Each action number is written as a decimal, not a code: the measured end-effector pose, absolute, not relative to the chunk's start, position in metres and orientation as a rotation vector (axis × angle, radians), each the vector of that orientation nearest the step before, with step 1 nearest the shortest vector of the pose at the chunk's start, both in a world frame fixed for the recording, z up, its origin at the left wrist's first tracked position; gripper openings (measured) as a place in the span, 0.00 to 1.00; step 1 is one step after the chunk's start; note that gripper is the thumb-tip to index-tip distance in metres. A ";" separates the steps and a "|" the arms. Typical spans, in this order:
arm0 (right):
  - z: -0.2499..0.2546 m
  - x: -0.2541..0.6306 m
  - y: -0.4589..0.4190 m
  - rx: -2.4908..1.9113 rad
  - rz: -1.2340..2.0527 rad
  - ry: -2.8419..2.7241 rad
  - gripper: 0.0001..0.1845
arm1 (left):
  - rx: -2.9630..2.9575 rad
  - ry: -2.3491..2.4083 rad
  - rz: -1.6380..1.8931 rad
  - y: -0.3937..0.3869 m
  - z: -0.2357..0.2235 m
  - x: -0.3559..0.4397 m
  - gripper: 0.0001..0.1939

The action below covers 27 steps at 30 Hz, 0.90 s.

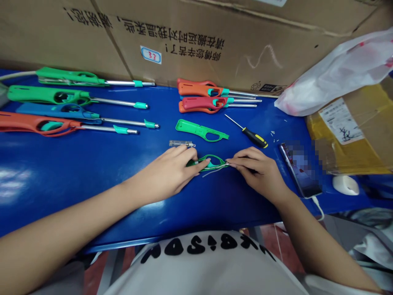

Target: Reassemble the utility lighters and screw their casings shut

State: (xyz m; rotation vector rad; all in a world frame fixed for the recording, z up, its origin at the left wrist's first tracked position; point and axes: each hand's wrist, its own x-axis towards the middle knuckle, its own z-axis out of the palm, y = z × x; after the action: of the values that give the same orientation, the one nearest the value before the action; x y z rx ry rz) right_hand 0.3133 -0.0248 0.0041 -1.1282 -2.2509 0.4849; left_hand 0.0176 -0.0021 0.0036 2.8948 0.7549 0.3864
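My left hand point(176, 170) is closed around the handle end of a green lighter casing point(218, 159), its thumb lying along the inside near the trigger opening. At the casing's right tip, the fingers of my right hand point(260, 170) pinch a small metal piece point(227, 164) that they mostly hide. A thin pale wire point(211, 171) runs along the casing's near side. Just behind my left fingers lies a clear fuel tank point(181, 144). Beyond it rests the matching green casing half point(201, 130), and a black and yellow screwdriver point(254, 137) lies to its right.
Several long-necked lighters point(49, 94) lie at the left, and several red and orange ones point(199, 104) at the back. A cardboard box point(245, 24) stands behind. On the right are a phone point(299, 170) with a cable, a white round object point(345, 185), a taped parcel point(365, 123) and a plastic bag point(331, 73).
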 end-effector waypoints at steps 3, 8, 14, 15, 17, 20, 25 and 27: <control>0.005 0.312 -0.025 -1.098 0.506 -2.243 0.15 | 2.887 0.741 0.390 -0.002 0.003 0.017 0.22; 0.011 0.309 -0.022 -1.100 0.622 -2.228 0.12 | 2.883 0.724 0.377 -0.001 0.004 0.016 0.22; 0.008 0.307 -0.022 -1.144 0.572 -2.231 0.10 | 2.891 0.720 0.369 0.000 0.005 0.016 0.22; 0.007 0.308 -0.023 -1.150 0.541 -2.232 0.10 | 2.896 0.721 0.370 0.000 0.004 0.016 0.22; 0.004 0.309 -0.024 -1.153 0.495 -2.222 0.11 | 2.911 0.738 0.374 -0.001 0.003 0.017 0.22; 0.002 0.310 -0.027 -1.152 0.437 -2.201 0.11 | 2.947 0.777 0.382 -0.004 0.000 0.020 0.22; 0.007 0.306 -0.033 -1.200 0.431 -2.206 0.09 | 2.969 0.796 0.388 -0.005 0.000 0.022 0.22; 0.008 0.302 -0.035 -1.253 0.492 -2.136 0.05 | 2.970 0.793 0.388 -0.005 0.001 0.021 0.22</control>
State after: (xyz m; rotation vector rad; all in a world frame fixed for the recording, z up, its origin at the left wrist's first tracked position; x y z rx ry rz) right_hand 0.3018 -0.0347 0.0076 -1.2528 -2.1361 0.4917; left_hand 0.0213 -0.0049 0.0010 2.9699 0.7927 0.3877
